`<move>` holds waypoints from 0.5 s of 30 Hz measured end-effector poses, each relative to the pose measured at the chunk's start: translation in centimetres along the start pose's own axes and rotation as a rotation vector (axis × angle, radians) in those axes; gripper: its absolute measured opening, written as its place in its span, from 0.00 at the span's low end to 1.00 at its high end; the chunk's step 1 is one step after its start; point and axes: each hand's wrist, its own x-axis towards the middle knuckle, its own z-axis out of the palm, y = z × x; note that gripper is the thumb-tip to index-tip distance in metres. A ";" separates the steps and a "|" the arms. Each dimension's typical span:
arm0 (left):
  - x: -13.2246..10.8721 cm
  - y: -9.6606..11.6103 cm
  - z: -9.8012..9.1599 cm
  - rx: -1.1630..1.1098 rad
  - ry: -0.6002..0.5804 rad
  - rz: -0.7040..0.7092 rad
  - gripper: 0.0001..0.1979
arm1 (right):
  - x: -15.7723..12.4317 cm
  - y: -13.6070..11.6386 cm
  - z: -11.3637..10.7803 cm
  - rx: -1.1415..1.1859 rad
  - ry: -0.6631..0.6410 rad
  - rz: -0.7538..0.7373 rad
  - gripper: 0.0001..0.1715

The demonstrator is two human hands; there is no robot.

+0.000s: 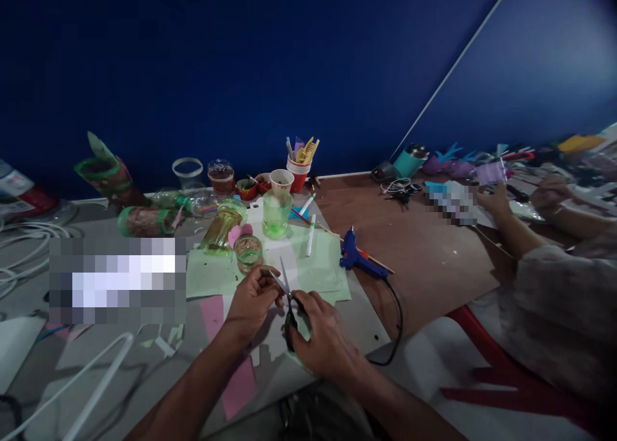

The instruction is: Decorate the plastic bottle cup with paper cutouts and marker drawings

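Scissors (290, 299) are gripped in the right hand (325, 335), seemingly to steer their parted blades (285, 274) beside the narrowly pinched left hand (253, 298), contents unclear.

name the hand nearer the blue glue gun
Right: the right hand is left of the glue gun, on its near side; the left hand is farther left.

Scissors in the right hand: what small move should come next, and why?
I would probably ease the left hand back from the blades before they close: the right hand holds the scissors open, and the left fingers are right beside one blade. Whether they pinch something small, I cannot tell.
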 end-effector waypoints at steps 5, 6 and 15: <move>-0.1 0.1 0.0 0.042 -0.007 0.006 0.12 | 0.0 0.1 0.0 0.036 0.002 -0.016 0.27; -0.1 0.1 0.0 0.046 -0.010 0.007 0.13 | 0.1 0.1 0.0 0.049 0.002 -0.019 0.27; -0.4 0.3 0.2 0.078 0.007 0.020 0.13 | -0.3 0.1 0.3 0.156 0.002 -0.028 0.25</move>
